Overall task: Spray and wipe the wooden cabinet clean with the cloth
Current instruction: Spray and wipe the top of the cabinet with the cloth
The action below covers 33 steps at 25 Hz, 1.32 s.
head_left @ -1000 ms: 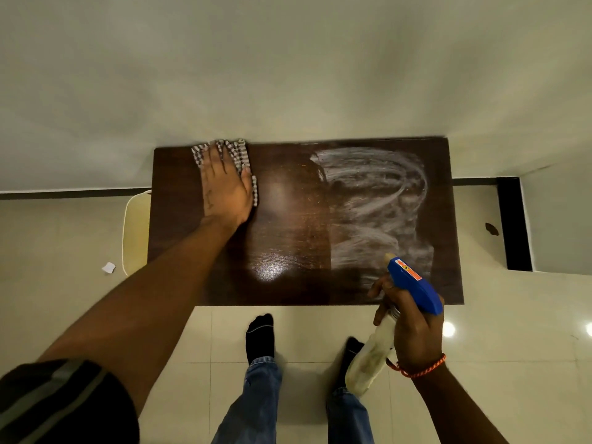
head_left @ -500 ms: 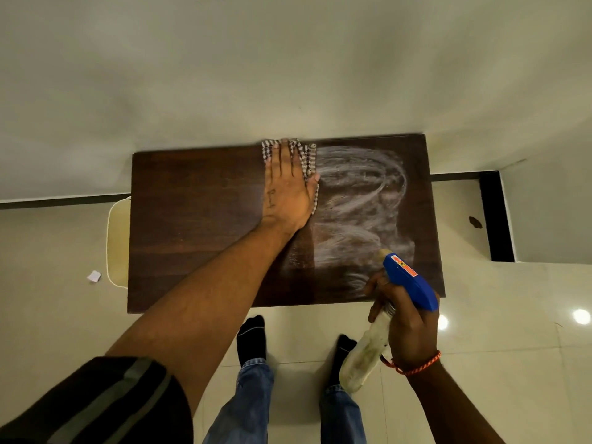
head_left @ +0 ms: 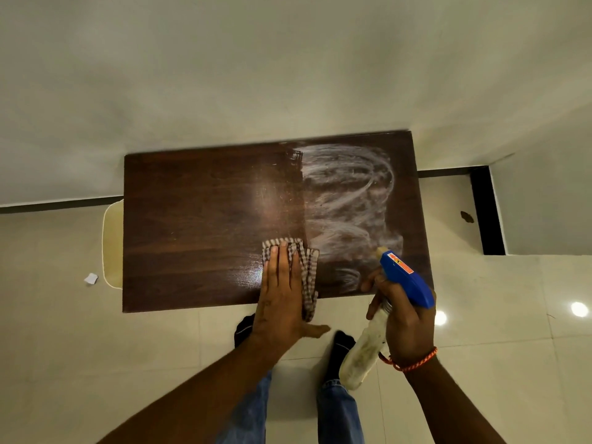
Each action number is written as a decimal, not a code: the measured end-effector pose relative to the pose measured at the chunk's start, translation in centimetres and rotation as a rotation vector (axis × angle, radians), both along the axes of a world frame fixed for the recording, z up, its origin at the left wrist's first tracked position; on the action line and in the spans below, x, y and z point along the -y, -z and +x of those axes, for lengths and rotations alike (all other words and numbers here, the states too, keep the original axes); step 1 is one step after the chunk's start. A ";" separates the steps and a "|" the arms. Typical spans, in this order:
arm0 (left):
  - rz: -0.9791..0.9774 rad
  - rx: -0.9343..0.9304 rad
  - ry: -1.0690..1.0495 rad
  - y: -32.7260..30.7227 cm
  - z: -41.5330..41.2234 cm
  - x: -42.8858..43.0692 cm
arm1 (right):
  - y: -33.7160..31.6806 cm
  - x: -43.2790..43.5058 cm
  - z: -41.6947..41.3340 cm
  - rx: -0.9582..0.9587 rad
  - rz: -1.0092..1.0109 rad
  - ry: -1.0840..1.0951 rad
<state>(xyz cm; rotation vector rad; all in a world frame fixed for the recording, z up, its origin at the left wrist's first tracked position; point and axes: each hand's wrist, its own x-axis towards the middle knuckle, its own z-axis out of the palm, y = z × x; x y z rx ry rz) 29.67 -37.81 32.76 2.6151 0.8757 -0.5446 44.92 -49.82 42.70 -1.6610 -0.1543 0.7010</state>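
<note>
The dark wooden cabinet top [head_left: 198, 225] stands against the wall. White foamy smears [head_left: 349, 200] cover its right part, while the left and middle look wiped and glossy. My left hand [head_left: 282, 296] lies flat with straight fingers, pressing a checked cloth [head_left: 309, 270] onto the top at its near edge, just left of the smears. My right hand [head_left: 403, 318] grips the neck of a spray bottle [head_left: 365, 354] with a blue trigger head [head_left: 405, 278], held over the cabinet's near right corner.
A cream object [head_left: 112, 245] sticks out at the cabinet's left side, and a small white scrap [head_left: 91, 279] lies on the tiled floor beyond it. My socked feet [head_left: 342, 344] stand close to the front edge. A dark wall recess [head_left: 487, 213] is at the right.
My left hand has slid the cloth from the far left, across the back edge, then down to the near edge. The right hand and bottle stayed put.
</note>
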 end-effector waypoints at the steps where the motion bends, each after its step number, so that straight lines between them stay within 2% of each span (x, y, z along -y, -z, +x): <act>1: 0.040 -0.033 0.059 0.5 -1.1 0.3 | 0.1 0.0 0.0 0.004 -0.003 0.000; 4: 0.138 -0.055 0.162 0.6 -3.2 0.0 | 0.3 0.1 0.3 0.002 -0.008 0.017; 5: 0.134 0.000 0.178 0.5 -4.1 0.1 | 0.4 0.0 0.5 0.000 -0.013 0.026; 7: -0.082 0.212 0.121 -0.5 -5.7 0.7 | 0.6 -0.4 1.0 0.013 -0.034 0.036; 8: -0.275 0.324 -0.003 -1.9 -6.2 0.7 | 0.5 -0.8 1.4 0.026 -0.040 0.045; 9: -0.553 0.421 -0.212 -3.5 -6.5 0.4 | 0.5 -1.4 1.9 0.046 -0.046 0.060; 11: -1.000 0.578 -0.824 -6.8 -6.2 -1.0 | 0.6 -2.6 3.2 0.080 -0.069 0.092; 12: -1.129 0.651 -1.061 -7.8 -6.1 -2.0 | 0.6 -3.3 4.0 0.088 -0.083 0.109; 14: -1.250 0.829 -1.351 -9.6 -6.1 -4.4 | 0.5 -4.4 5.1 0.088 -0.103 0.123; 16: -1.293 1.017 -1.496 -10.9 -6.2 -6.8 | 0.3 -5.4 5.8 0.083 -0.131 0.106; 20: -1.310 1.306 -1.532 -10.6 -7.7 -10.4 | -0.4 -7.3 6.0 0.087 -0.152 0.041; 22: -1.352 1.379 -1.560 -10.9 -7.6 -11.3 | -0.6 -7.8 5.8 0.095 -0.160 0.032; 30: -1.293 1.295 -1.613 -10.9 -6.9 -11.9 | 0.2 -6.2 7.0 0.110 -0.295 0.226; 33: -1.303 1.284 -1.571 -10.6 -6.9 -11.7 | 0.7 -4.2 8.1 0.118 -0.328 0.290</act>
